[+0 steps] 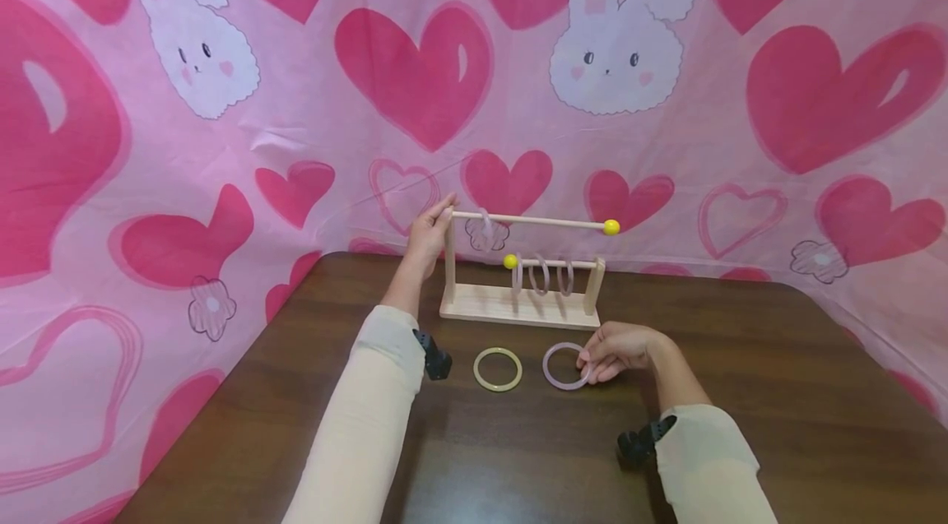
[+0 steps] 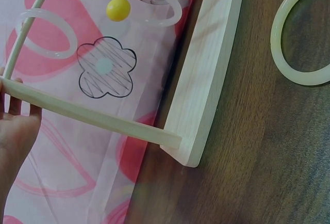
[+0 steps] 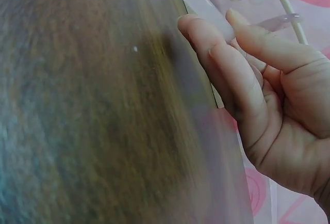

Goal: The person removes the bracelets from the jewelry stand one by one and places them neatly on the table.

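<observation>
A pale wooden rack [image 1: 518, 306] with two rods stands toward the back of the table. My left hand [image 1: 429, 238] holds its tall left post [image 1: 449, 261] near the top, and the left wrist view shows the fingers [image 2: 15, 102] behind that post. One pale lilac bangle [image 1: 485, 221] hangs on the upper rod; three more hang on the lower rod [image 1: 578, 264]. In front of the rack, my right hand [image 1: 620, 350] pinches another lilac bangle [image 1: 549, 376] between thumb and fingers [image 3: 234, 72]. To its left lies a pale yellow bangle [image 1: 498, 389] on the table.
Each rod ends in a yellow ball, the upper one [image 1: 611, 227] at the right and the lower one [image 1: 510, 262] at the left. The brown wooden table [image 1: 511, 458] backs onto a pink cloth [image 1: 518, 129] printed with hearts and rabbits.
</observation>
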Demonstrator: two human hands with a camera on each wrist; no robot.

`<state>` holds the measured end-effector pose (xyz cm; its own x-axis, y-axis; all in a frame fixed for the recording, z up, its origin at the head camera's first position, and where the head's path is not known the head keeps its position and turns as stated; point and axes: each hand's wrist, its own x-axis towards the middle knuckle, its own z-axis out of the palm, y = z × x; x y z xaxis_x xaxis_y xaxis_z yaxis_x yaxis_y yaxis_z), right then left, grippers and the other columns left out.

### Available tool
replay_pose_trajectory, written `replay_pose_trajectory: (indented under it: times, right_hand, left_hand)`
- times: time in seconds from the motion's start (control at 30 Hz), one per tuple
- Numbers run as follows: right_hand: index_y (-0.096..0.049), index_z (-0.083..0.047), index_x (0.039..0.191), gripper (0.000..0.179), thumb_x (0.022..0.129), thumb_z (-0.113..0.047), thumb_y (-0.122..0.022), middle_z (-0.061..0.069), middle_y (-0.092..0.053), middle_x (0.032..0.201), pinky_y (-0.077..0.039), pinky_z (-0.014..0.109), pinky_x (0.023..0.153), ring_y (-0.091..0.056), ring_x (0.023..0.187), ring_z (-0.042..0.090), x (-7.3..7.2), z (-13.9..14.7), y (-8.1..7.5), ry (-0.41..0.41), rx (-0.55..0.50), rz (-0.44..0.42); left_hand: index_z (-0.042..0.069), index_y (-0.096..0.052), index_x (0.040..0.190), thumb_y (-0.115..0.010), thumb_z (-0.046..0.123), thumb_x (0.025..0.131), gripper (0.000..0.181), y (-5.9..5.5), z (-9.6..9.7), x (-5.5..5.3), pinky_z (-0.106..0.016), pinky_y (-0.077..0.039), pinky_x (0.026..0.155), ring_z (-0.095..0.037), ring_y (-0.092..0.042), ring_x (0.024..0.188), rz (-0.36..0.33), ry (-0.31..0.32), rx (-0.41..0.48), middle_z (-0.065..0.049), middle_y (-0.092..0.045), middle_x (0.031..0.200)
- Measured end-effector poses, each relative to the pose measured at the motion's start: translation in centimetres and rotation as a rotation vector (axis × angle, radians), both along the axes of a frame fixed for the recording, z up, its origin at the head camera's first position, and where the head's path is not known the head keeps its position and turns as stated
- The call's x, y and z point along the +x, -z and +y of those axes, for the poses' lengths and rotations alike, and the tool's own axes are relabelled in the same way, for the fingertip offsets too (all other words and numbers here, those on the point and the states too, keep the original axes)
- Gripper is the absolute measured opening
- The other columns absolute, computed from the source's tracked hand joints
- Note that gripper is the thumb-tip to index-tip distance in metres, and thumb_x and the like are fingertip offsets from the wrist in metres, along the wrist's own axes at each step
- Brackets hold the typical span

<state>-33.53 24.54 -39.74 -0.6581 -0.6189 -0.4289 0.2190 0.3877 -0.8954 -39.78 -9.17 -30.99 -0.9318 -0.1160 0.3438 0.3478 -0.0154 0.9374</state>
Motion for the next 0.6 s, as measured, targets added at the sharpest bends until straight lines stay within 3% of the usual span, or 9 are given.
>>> replay_pose_trajectory:
  times: [0.17, 0.6]
  right_hand:
    - [-0.064, 0.01, 0.093, 0.018, 0.092, -0.003, -0.052, 0.015, -0.068, 0.082, -0.055, 0.024, 0.063, -0.067, 0.069, 0.016, 0.1, -0.3, -0.3, 0.028, 0.03, 0.011]
    - [-0.064, 0.011, 0.095, 0.02, 0.092, -0.006, -0.054, 0.017, -0.068, 0.081, -0.056, 0.027, 0.065, -0.067, 0.07, 0.018, 0.2, -0.9, -1.3, -0.001, 0.083, -0.01]
  left_hand:
    - [0.012, -0.052, 0.131, -0.048, 0.012, 0.096, 0.036, 0.1, 0.0, -0.1, -0.025, -0.035, 0.102, -0.018, -0.044, 0.124, 0.008, 0.009, 0.01, -0.006, -0.053, 0.131]
    - [0.01, -0.052, 0.131, -0.048, 0.008, 0.096, 0.035, 0.0, 0.1, 0.0, -0.024, -0.036, 0.101, -0.019, -0.045, 0.123, 0.025, 0.008, 0.025, -0.008, -0.054, 0.13]
